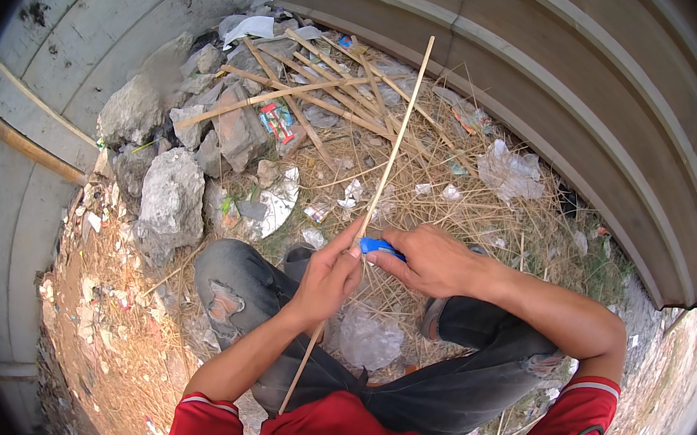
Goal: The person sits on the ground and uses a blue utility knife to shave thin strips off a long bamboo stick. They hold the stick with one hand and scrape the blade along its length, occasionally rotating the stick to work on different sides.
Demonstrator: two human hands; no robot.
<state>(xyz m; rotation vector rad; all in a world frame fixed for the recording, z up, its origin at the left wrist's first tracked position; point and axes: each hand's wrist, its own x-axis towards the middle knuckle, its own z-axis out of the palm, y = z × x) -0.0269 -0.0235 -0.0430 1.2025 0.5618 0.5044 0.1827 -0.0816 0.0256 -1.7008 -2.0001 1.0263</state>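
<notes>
With fingers closed, the strip [393, 150] is pinched by the left hand [327, 281], its tip toward the far edge of the ground [125, 279]; the blue tool [378, 246] is gripped at it by the right hand [437, 262], fingers curled. The left thumb [354, 252] is best kept clear.

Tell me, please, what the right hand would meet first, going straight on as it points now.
Probably the thin strip, or the left hand gripping it; the right hand leads with its blue tool, and exact contact is unclear.

Grey rocks [171, 190] piled near ground's [114, 303] far-left corner, by panelled wall [89, 20]; crumpled plastic [509, 171] seen by ribbed fence [580, 114].
</notes>
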